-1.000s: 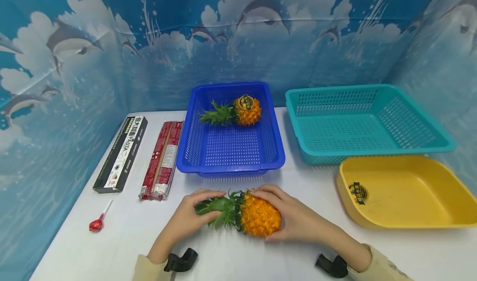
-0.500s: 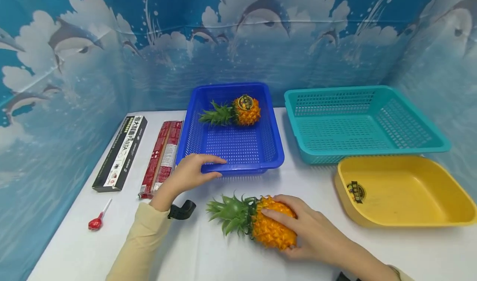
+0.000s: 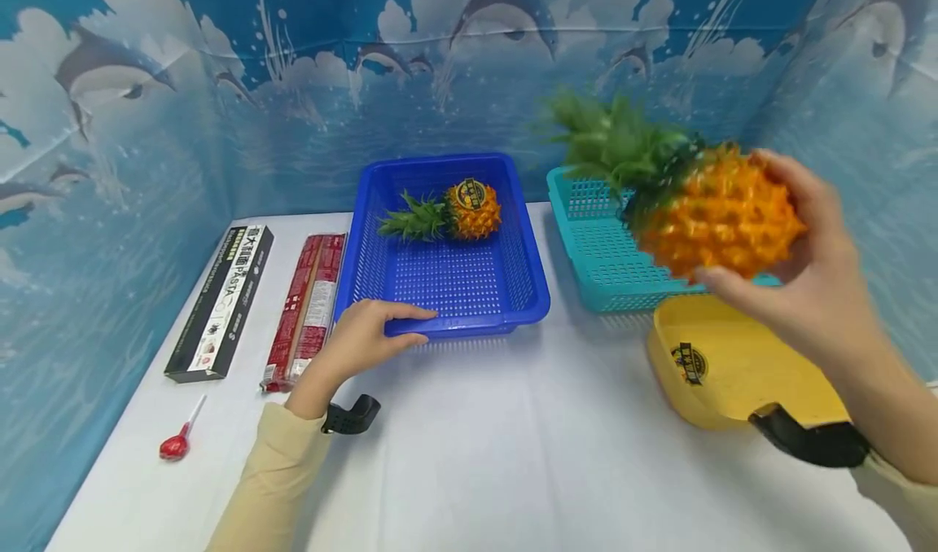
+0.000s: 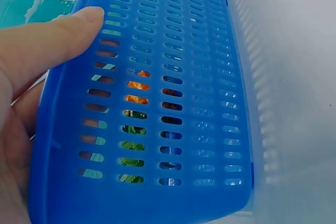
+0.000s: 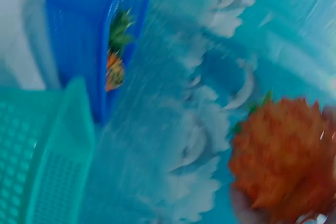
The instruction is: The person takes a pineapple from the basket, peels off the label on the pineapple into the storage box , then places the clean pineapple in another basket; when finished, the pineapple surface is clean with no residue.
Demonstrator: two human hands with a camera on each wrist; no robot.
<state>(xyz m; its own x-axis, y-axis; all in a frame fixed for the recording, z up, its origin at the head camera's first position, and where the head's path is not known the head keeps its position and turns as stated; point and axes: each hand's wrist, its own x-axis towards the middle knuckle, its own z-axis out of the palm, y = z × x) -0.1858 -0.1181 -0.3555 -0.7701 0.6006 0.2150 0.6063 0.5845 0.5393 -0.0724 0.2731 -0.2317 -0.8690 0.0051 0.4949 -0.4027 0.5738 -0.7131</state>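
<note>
My right hand (image 3: 813, 267) grips an orange pineapple (image 3: 721, 214) by its fruit end and holds it in the air, leaves pointing left, over the teal and yellow containers. In the right wrist view the same pineapple (image 5: 283, 158) fills the lower right. My left hand (image 3: 370, 336) holds the near rim of the blue basket (image 3: 462, 324), thumb outside and fingers over the edge. The left wrist view shows the thumb against the slotted wall of the basket (image 4: 173, 98). Inside that basket a second pineapple (image 3: 475, 210) lies on its side with a round label.
Right of the blue basket stand a teal basket (image 3: 597, 271), partly hidden by the raised pineapple, and a yellow tub (image 3: 747, 373) with a label inside. At left lie a black pasta box (image 3: 220, 304), a red packet (image 3: 306, 308) and a red lollipop (image 3: 176, 444).
The right hand has lifted the pineapple from the table, up and to the right. The left hand let go of its leaves and moved to the blue basket's near rim.
</note>
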